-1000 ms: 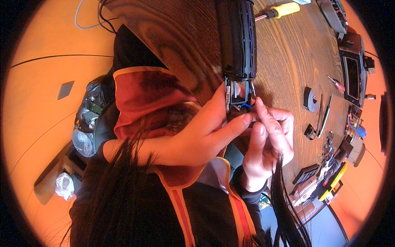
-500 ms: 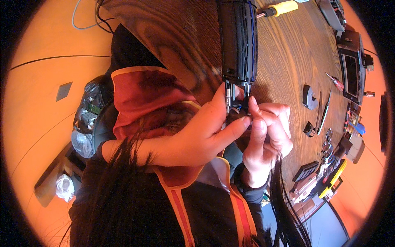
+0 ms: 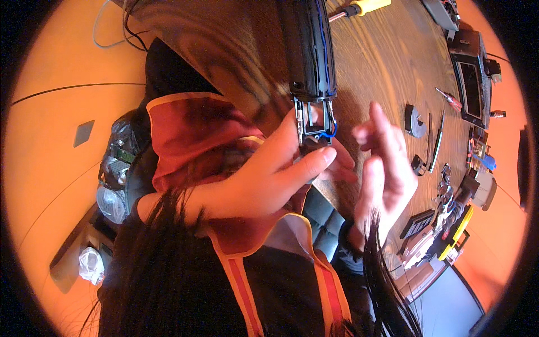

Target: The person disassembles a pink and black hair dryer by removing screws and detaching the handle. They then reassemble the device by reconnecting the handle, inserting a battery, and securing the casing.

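A long black tubular device (image 3: 307, 50) lies over the wooden table, its near end pointing at me. At that end is an open metal-sided frame (image 3: 315, 117), with a thin blue wire (image 3: 335, 129) looping along its right side. My left hand (image 3: 266, 174) is closed around this frame end, thumb across the near edge and fingers underneath. To the right, my right hand (image 3: 387, 174) hangs apart from the device with its fingers spread, slightly blurred, and nothing visible in it.
A yellow-handled screwdriver (image 3: 370, 7) lies right of the device. Farther right are a black tape roll (image 3: 414, 121), a red-handled screwdriver (image 3: 451, 100), a slim pen-like tool (image 3: 438, 140) and a black box with a screen (image 3: 473, 87). Several tools crowd the table's right side.
My right hand has let go of the device's near end and moved right, its fingers opening. The blue wire now shows more plainly. My left hand keeps its hold; the view has shifted slightly.
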Available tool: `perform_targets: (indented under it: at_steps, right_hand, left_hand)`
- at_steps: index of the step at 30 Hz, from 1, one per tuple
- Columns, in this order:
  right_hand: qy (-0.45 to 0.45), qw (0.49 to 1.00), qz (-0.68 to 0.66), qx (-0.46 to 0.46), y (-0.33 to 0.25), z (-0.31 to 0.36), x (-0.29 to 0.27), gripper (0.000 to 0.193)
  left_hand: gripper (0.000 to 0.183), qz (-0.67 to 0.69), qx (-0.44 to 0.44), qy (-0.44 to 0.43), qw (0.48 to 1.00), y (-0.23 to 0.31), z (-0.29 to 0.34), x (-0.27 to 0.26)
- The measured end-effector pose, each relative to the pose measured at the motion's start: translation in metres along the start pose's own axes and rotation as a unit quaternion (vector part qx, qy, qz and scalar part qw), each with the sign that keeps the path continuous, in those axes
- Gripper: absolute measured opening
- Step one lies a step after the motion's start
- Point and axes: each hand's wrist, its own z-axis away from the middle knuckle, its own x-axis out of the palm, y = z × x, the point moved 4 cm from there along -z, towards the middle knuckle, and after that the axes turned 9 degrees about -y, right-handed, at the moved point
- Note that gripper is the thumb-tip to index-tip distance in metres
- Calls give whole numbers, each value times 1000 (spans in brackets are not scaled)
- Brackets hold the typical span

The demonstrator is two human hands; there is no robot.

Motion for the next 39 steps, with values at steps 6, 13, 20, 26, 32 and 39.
perform_targets:
  at_steps: [6,13,20,26,32,39]
  right_hand:
    - [-119,912,-353,172,25,-8,14,32]
    - [-180,840,-466,211,29,-5,24,38]
    - [-165,816,-512,212,32,-5,34,36]
    - [-110,847,-485,189,28,-6,36,24]
    - [-48,882,-415,220,21,-6,40,10]
    - [30,894,-393,213,15,-6,44,9]
  left_hand:
    - [37,56,-61,-58,995,3,5,-3]
    - [44,130,-88,-86,984,3,10,1]
    - [47,114,-88,-96,985,4,10,-2]
    - [43,117,-87,-79,986,4,10,-3]
    - [46,121,-98,-63,986,1,11,-4]
    - [46,-64,-16,-34,997,3,9,-7]
